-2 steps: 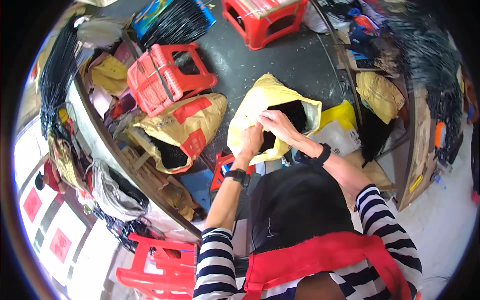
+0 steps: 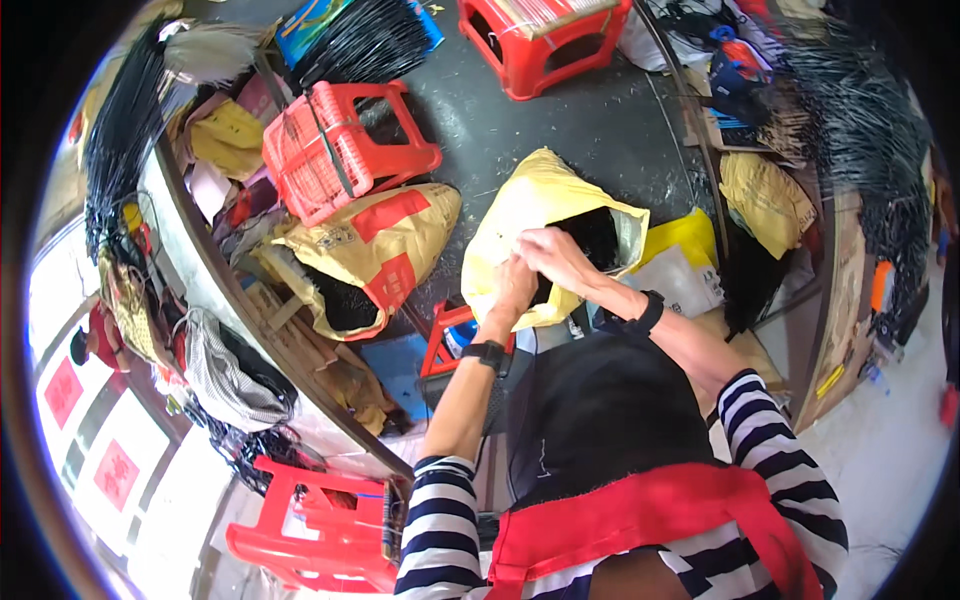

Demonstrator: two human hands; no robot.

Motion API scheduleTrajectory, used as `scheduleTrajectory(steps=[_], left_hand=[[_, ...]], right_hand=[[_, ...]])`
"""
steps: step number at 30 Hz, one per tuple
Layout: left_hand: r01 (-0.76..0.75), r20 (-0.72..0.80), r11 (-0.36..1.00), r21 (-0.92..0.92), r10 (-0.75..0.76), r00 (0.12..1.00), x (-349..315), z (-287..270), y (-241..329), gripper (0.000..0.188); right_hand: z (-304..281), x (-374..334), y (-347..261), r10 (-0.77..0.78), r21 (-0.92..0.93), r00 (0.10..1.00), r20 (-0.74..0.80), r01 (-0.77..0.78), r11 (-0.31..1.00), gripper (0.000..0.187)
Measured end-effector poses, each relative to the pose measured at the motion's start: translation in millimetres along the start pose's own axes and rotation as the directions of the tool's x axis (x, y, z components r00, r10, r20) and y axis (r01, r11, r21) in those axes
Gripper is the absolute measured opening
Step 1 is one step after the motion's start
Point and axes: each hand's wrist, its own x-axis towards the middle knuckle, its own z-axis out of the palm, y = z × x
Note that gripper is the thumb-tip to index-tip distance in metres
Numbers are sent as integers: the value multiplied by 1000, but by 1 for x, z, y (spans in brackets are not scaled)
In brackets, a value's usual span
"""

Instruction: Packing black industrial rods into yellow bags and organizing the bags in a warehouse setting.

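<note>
A yellow sack (image 2: 520, 210) stands open in front of me, with black material (image 2: 590, 232) inside. Both hands meet over its left rim, fingers closed and close together. My left hand (image 2: 513, 290) grips the rim from the near side. Just beyond it, my right hand (image 2: 558, 256) reaches across the sack's mouth and pinches at the same edge. The exact fingertip contact is hidden by the hands themselves. To the left, a second yellow sack with red patches (image 2: 410, 225) lies tilted, its mouth showing black contents (image 2: 345, 303).
Red plastic stools stand at the left (image 2: 320, 150), far middle (image 2: 545, 45) and lower left (image 2: 310, 530). Bundles of black strands lie on the far table (image 2: 370, 40) and at the right (image 2: 860, 120). A yellow bag (image 2: 685, 240) sits right of the sack. Curved wooden edges (image 2: 290, 345) flank me.
The whole scene has shifted slightly rightward in view. Both hands stay together at the sack's rim, with hardly any visible change in their grip.
</note>
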Motion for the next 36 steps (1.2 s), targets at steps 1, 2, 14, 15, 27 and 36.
scheduleTrajectory(steps=[1, 2, 14, 15, 27, 36], left_hand=[[-233, -389, 972, 10, 219, 895, -4, 5, 11, 19], [-226, -394, 974, 6, 210, 895, 1, 6, 13, 19], [178, 22, 419, -890, -351, 936, 25, -66, -35, 51], [260, 163, 216, -941, -385, 909, 29, -66, -33, 51], [39, -116, 267, -963, -540, 834, 27, -49, -26, 36], [159, 118, 99, -982, -334, 935, 57, -103, -56, 50]], right_hand=[[4, -1, 6, -137, -16, 990, 29, 137, 990, 20], [1, 0, 13, -200, 1, 972, 124, 202, 979, 19], [-94, -61, -11, 19, -162, 998, 59, -9, 987, 19], [-79, -52, -5, 15, -97, 998, 59, -9, 995, 17], [-79, -44, 24, 121, 274, 981, 150, -159, 948, 24], [-132, -104, 33, 374, 152, 875, 308, -434, 888, 29]])
